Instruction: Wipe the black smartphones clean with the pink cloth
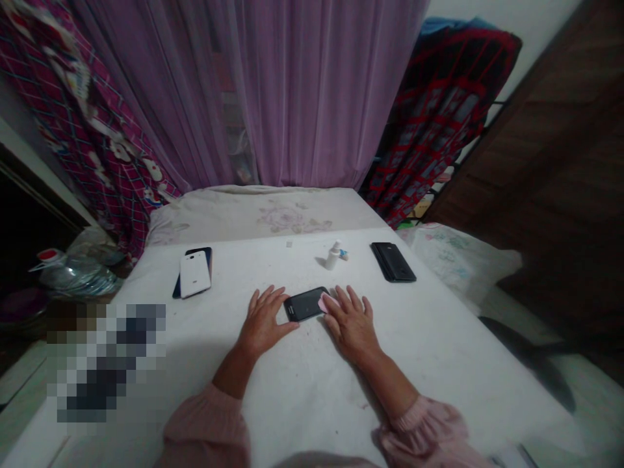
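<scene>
A black smartphone [308,305] lies flat on the white-covered table, screen up. My left hand [263,320] steadies its left end, thumb at the near edge and index finger at the far corner, other fingers spread. On the right part of the screen, my right hand [351,325] presses a small pink cloth [327,303] under its fingertips. Part of the cloth is hidden by those fingers. Beyond the right hand stands a small white spray bottle [332,256], with a small blue-and-white item [344,255] beside it.
At the left, a white phone [195,274] rests on a dark one [208,252]. Dark phones [394,262] are stacked at the right. A small grey square [289,244] lies toward the back. Left of the table is a large clear water bottle [78,276]; a pixelated patch covers the table's left side.
</scene>
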